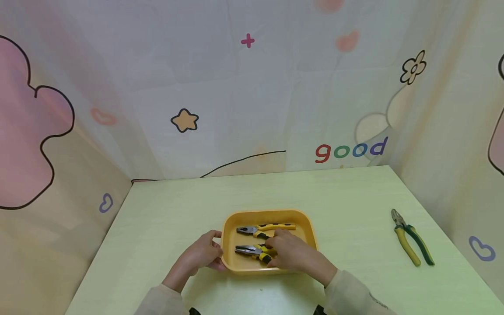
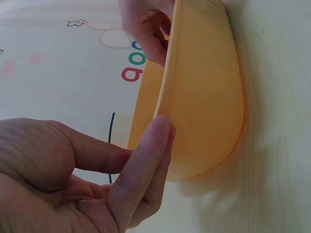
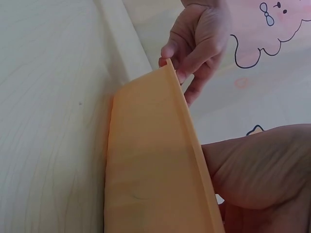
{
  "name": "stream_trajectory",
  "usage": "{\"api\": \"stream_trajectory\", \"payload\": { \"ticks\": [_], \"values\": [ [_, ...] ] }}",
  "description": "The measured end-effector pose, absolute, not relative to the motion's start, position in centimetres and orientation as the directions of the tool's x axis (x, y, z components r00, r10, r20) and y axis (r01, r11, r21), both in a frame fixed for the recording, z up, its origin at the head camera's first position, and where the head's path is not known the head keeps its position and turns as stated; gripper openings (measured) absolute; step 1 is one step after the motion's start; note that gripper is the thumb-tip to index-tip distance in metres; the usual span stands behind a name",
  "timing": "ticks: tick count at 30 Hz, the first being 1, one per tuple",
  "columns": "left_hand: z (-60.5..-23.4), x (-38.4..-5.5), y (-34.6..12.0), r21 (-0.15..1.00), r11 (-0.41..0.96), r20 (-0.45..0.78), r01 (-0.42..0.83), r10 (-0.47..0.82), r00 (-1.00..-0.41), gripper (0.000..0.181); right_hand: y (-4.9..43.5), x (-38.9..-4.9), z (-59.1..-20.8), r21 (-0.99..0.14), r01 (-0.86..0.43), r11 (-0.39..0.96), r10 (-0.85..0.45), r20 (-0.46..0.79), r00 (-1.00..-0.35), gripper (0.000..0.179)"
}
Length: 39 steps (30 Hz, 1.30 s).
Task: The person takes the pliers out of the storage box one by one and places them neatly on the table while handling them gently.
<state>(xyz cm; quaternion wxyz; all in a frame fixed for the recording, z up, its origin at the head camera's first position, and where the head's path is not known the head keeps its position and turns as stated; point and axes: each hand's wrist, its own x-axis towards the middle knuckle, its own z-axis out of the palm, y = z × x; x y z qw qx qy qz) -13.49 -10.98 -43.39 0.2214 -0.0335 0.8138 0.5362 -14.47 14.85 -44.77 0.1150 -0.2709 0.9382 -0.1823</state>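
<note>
A yellow-orange plastic tray [image 1: 275, 271] sits on the table, its side wall [image 2: 209, 87] filling much of the left wrist view. My left hand [image 1: 203, 253] pinches the rim at the tray's left end, fingers [image 2: 141, 170] outside and thumb over the edge. Inside lie two pliers with yellow-and-black handles. The farther pair, combination pliers [image 1: 247, 230], points left. Closer to me, the long-nose pliers [image 1: 248, 250] also point left, and my right hand [image 1: 291, 253] grips their handles from above. In the right wrist view the tray wall hides the right fingertips.
Pliers with green-and-yellow handles [image 1: 413, 243] lie at the right side of the pale green table [image 1: 165, 205]. A printed curtain [image 1: 236, 87] hangs behind the table and along both sides.
</note>
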Motion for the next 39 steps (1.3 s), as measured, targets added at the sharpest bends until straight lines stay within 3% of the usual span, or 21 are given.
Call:
{"api": "stream_trajectory", "payload": {
  "ticks": [16, 31, 39],
  "values": [
    [-43.3, -13.3, -10.9, 0.853, 0.426, -0.404, -0.302, 0.172, -0.898, 0.052, 14.8, -14.8, -45.7, -0.273, -0.484, 0.832, -0.525, -0.103, -0.845, 0.052],
    [-43.4, -13.4, -10.9, 0.854, 0.42, -0.407, -0.308, 0.168, -0.898, 0.051, 15.1, -14.9, -46.0, -0.263, -0.544, 0.797, -0.58, -0.079, -0.811, 0.047],
    [-43.4, -13.5, -10.9, 0.852, 0.422, -0.412, -0.311, 0.171, -0.895, 0.052, 15.1, -15.1, -46.1, -0.32, -0.566, 0.76, -0.606, -0.035, -0.795, 0.038]
  ]
}}
